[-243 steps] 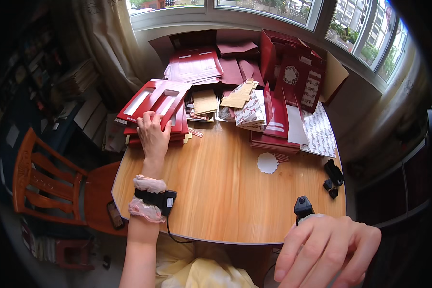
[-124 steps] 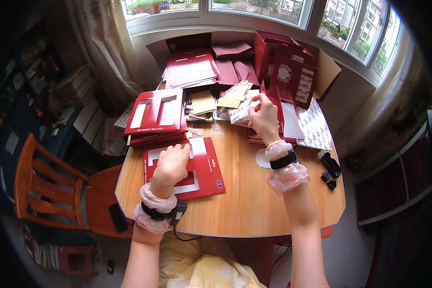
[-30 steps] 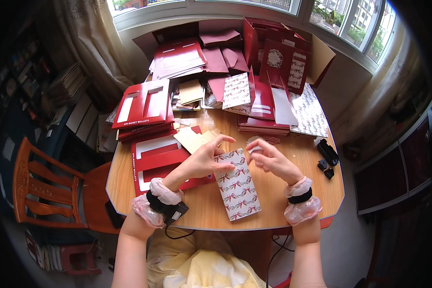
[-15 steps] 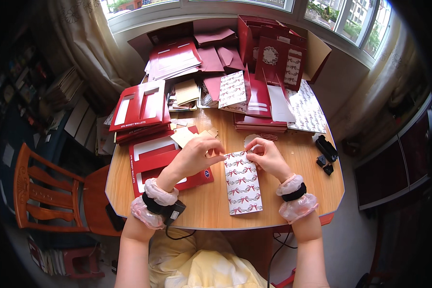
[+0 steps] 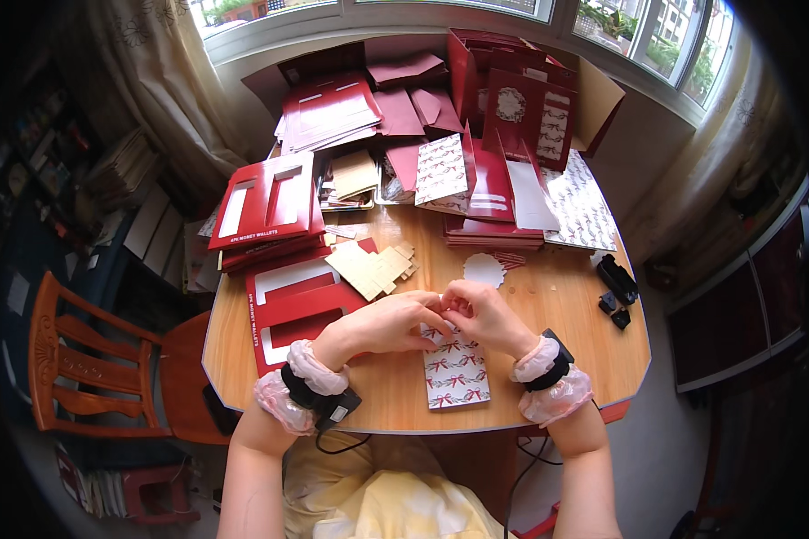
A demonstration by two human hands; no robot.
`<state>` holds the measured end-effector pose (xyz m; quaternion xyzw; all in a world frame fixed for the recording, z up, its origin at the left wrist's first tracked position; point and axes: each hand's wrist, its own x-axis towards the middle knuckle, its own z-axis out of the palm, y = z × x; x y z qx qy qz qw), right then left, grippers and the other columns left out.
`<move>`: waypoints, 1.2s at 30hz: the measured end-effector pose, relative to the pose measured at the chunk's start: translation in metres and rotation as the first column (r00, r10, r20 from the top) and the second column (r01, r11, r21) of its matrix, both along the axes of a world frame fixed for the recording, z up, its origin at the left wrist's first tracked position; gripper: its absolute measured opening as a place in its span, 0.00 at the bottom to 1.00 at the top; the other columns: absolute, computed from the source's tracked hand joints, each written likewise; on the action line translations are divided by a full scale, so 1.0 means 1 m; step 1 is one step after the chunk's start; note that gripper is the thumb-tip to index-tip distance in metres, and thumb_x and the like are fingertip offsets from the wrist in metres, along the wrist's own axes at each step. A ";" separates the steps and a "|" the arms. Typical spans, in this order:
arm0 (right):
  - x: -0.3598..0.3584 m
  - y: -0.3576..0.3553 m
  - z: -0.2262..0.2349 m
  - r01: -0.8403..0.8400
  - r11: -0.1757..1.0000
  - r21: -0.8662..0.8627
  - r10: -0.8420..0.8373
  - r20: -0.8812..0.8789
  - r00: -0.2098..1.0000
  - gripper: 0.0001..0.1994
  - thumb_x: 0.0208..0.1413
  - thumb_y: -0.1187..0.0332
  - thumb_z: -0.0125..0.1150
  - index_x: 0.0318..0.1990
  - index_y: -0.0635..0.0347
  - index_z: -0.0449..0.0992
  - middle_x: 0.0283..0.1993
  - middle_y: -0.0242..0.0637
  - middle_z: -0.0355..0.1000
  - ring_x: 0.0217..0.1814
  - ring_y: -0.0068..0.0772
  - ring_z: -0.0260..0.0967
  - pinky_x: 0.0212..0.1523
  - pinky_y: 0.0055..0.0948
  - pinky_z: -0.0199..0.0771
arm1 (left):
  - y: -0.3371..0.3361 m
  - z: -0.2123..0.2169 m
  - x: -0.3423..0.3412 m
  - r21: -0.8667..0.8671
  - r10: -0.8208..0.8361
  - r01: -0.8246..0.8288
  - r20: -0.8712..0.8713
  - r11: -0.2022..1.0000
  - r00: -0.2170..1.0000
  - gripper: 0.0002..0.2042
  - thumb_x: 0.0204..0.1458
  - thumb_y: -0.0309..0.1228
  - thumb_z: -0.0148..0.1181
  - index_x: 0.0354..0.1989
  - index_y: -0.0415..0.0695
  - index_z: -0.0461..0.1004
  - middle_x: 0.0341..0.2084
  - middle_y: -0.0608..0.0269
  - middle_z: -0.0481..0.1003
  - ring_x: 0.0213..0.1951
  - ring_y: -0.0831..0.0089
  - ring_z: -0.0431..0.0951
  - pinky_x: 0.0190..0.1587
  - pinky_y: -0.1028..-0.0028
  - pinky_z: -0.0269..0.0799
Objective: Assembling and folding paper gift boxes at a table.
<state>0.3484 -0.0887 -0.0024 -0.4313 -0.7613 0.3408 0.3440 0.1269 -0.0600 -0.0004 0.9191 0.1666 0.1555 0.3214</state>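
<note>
At the front of the bench (image 5: 557, 359), near its edge, a narrow white card (image 5: 457, 377) lies flat, patterned with red bows and grey-green garlands. Its upper end is covered from view by both hands.

The left hand (image 5: 391, 322) comes in from the left, fingers curled inward and set narrow above the card. The right hand (image 5: 487, 316) meets it from the right, thumb and fingers drawn together in a pinch. The fingertips of the two come together over the card's upper part; whether anything is held between them cannot be told. Each wrist bears a dark strap between pale pink frilled bands.

To the left, a red sleeve (image 5: 310, 307) with cut-out windows lies flat, partly beneath the left hand and forearm. Tan cardboard pieces (image 5: 368, 268) rest across its upper right corner. Beyond it, further red sleeves are stacked (image 5: 265, 205).

Past the right hand, just beside it, lies a white scalloped disc (image 5: 484, 270). Behind the disc stands a low pile of red folders (image 5: 493, 237); a second patterned card (image 5: 440, 171) leans near the pile's left side. Small black devices (image 5: 617, 279) lie at the bench's right edge.
</note>
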 end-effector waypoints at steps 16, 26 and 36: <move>-0.008 0.003 -0.015 0.063 0.997 0.054 -0.070 0.144 0.987 0.05 0.52 0.72 0.65 0.35 0.62 0.77 0.28 0.42 0.75 0.29 0.42 0.75 0.32 0.36 0.73 | 0.030 -0.014 -0.035 0.451 0.712 -0.650 0.045 0.612 0.701 0.30 0.48 0.42 0.68 0.59 0.45 0.68 0.49 0.55 0.72 0.59 0.57 0.67 0.65 0.53 0.58; -0.011 0.003 -0.017 0.184 0.979 0.089 -0.187 0.026 0.982 0.04 0.54 0.73 0.65 0.34 0.65 0.78 0.26 0.43 0.76 0.26 0.38 0.74 0.30 0.34 0.73 | 0.024 0.009 -0.027 0.406 0.739 -0.677 0.006 0.614 0.674 0.31 0.46 0.40 0.70 0.60 0.46 0.68 0.46 0.54 0.70 0.52 0.56 0.70 0.62 0.55 0.61; -0.013 0.002 -0.017 0.239 0.966 0.095 -0.238 -0.017 0.971 0.04 0.54 0.75 0.65 0.33 0.66 0.77 0.26 0.44 0.75 0.26 0.39 0.74 0.29 0.34 0.73 | 0.015 0.035 -0.039 0.079 0.743 -0.761 0.173 0.644 0.646 0.39 0.39 0.27 0.75 0.64 0.44 0.64 0.39 0.53 0.80 0.27 0.65 0.80 0.35 0.68 0.78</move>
